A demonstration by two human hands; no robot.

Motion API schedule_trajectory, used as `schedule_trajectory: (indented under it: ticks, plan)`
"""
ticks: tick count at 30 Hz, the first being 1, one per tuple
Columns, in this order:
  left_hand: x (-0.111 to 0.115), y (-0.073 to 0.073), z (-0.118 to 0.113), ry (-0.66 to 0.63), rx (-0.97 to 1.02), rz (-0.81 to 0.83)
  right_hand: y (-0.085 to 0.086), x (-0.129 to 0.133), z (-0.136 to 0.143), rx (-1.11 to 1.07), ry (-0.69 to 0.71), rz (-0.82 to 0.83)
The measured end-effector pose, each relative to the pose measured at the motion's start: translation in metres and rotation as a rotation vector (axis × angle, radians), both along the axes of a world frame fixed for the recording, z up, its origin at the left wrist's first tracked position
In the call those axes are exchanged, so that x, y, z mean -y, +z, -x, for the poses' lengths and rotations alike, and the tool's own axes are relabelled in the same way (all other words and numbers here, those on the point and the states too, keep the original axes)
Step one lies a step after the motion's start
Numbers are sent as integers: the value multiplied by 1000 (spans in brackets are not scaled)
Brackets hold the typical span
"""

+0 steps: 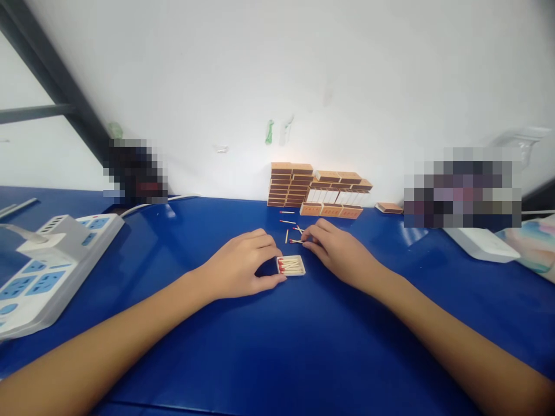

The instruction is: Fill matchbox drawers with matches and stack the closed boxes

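A small white matchbox tray (291, 274) with red-tipped matches (291, 264) in it lies on the blue table (277, 346). My left hand (247, 263) holds the tray's left side between thumb and fingers. To the upper right of the tray, my right hand (336, 248) has thumb and fingertips pinched at the ends of matches (296, 241) lying on the table. Several loose matches (287, 221) are scattered beyond the tray. Behind them stand stacked matchboxes (289, 185), with a lower row of orange-faced boxes (332, 210) at the right.
One matchbox (389, 208) lies apart at the right by the white wall (260, 75). A white power strip (65, 289) with a plug stands at the left. At the right are a white device (481, 245) and a colourful cloth (531, 242).
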State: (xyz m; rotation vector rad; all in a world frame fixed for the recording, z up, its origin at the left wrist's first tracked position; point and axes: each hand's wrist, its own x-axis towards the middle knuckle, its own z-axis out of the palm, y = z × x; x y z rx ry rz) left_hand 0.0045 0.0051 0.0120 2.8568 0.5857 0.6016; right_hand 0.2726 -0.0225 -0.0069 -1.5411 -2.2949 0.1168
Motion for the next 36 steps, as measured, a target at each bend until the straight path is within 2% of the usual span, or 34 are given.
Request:
schedule_trajectory:
  ticks: [9, 14, 19, 25, 31, 33, 36]
  plan:
    - [-2, -1, 0, 1, -2, 3, -3, -1, 0, 84, 1, -27]
    - [-1, -1, 1, 18, 3, -16, 7, 5, 0, 48, 10, -18]
    - [-2, -2, 0, 85, 23, -49, 20, 19, 14, -44, 81, 8]
    - [-2, -1, 0, 63, 12, -10, 17, 27, 29, 54, 112, 46]
    - [0, 0, 0, 33, 6, 16, 21, 25, 23, -92, 153, 77]
    - [0, 0, 0, 28, 4, 17, 20, 21, 20, -156, 107, 50]
    - [0, -1, -2, 21, 14, 26, 12, 7, 14, -210, -94, -94]
